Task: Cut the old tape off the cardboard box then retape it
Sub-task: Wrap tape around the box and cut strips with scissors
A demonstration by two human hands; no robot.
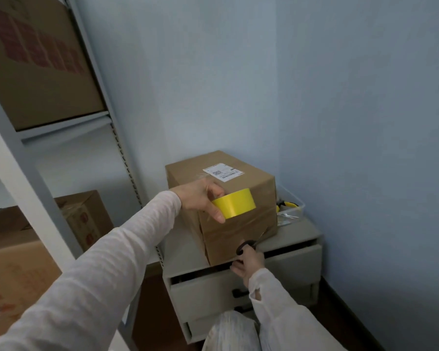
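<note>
Your left hand [200,198] is gripping the yellow tape roll [235,202] in front of the cardboard box [238,231], which is sitting on the grey drawer cabinet [297,231]. Your right hand [249,264] is grasping black-handled scissors [246,245] at the box's lower front.

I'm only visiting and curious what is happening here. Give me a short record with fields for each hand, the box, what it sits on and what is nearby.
left hand: grips a yellow tape roll in front of the box
right hand: holds scissors, blades towards the box's lower front
cardboard box: closed, white label on top, clear tape across the front
support: grey drawer cabinet, top drawer looks ajar
beside box: clear plastic bin
at left: metal shelf rack with more boxes
</note>
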